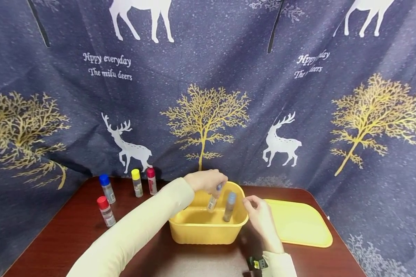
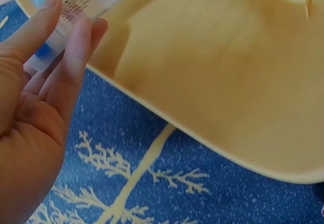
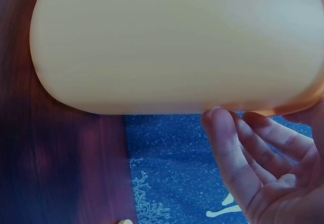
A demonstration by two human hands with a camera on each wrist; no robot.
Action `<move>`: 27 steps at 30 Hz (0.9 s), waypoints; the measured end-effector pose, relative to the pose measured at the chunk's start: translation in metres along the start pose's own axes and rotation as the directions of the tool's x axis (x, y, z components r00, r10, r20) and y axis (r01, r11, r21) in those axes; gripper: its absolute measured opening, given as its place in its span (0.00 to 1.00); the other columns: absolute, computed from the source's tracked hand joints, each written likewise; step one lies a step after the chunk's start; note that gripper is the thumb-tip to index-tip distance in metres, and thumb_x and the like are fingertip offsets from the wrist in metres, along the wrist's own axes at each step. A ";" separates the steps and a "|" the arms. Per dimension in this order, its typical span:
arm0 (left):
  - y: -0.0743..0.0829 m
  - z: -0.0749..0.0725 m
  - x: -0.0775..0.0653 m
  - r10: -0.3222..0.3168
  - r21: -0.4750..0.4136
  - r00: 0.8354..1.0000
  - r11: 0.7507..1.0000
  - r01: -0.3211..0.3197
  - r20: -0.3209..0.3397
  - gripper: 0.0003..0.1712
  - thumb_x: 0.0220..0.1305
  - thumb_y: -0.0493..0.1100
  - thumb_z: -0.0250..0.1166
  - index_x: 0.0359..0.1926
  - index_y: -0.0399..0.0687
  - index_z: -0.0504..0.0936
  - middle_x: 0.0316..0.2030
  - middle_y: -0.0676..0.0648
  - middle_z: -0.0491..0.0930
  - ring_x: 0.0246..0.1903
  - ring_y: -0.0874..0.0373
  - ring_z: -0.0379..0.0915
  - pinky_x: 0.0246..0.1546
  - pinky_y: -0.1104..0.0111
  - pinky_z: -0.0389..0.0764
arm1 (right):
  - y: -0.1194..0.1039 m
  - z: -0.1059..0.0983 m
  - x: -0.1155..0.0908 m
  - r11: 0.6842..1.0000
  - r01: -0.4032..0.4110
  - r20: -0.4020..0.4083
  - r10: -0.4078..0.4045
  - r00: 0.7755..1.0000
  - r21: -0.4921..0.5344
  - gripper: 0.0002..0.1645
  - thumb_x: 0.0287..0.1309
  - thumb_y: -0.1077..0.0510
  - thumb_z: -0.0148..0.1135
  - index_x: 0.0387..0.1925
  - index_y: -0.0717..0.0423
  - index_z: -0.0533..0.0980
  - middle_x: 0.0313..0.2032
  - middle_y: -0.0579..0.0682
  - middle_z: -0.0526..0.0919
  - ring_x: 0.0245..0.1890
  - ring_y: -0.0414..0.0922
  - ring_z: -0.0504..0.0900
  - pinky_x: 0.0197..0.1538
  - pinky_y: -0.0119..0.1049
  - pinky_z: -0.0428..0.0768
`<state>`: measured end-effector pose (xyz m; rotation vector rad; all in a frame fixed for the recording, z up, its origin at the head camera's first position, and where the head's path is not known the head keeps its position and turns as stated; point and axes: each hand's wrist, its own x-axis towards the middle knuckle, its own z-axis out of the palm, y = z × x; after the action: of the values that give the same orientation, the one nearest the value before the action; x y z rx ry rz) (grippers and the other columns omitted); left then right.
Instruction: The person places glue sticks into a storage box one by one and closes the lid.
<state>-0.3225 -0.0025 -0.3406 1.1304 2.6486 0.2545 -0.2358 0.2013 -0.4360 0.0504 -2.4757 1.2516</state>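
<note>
My left hand (image 1: 208, 180) reaches over the yellow plastic box (image 1: 205, 234) and pinches a clear, labelled tube with a blue cap (image 1: 212, 203), tilted inside the box's opening. The left wrist view shows the thumb and fingers round this translucent tube (image 2: 81, 3), its far end cut off by the frame. A second clear tube with a light blue cap (image 1: 229, 207) leans in the box on the right side. My right hand (image 1: 260, 217) holds the box's right rim between thumb and fingers; in the right wrist view the fingertips (image 3: 217, 120) meet that edge.
On the left of the brown table (image 1: 55, 231) stand tubes with blue (image 1: 107, 188), red (image 1: 106, 211), yellow (image 1: 137, 183) and dark red caps (image 1: 151, 181). A flat yellow lid (image 1: 301, 223) lies right of the box. Behind hangs a blue deer-print cloth (image 1: 228, 69).
</note>
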 end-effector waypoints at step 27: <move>0.012 0.026 0.011 0.038 0.096 0.999 0.995 -0.038 0.007 0.14 0.49 0.34 0.75 0.35 0.50 0.81 0.23 0.60 0.77 0.26 0.65 0.73 0.29 0.75 0.73 | -0.001 -0.001 -0.001 1.000 -0.016 0.000 0.016 1.000 -0.020 0.10 0.65 0.57 0.61 0.36 0.59 0.84 0.34 0.50 0.86 0.37 0.46 0.83 0.43 0.43 0.78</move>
<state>-0.3140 0.0152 -0.3645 1.2096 2.6623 0.1319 -0.2347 0.2014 -0.4347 0.0260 -2.4934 1.2330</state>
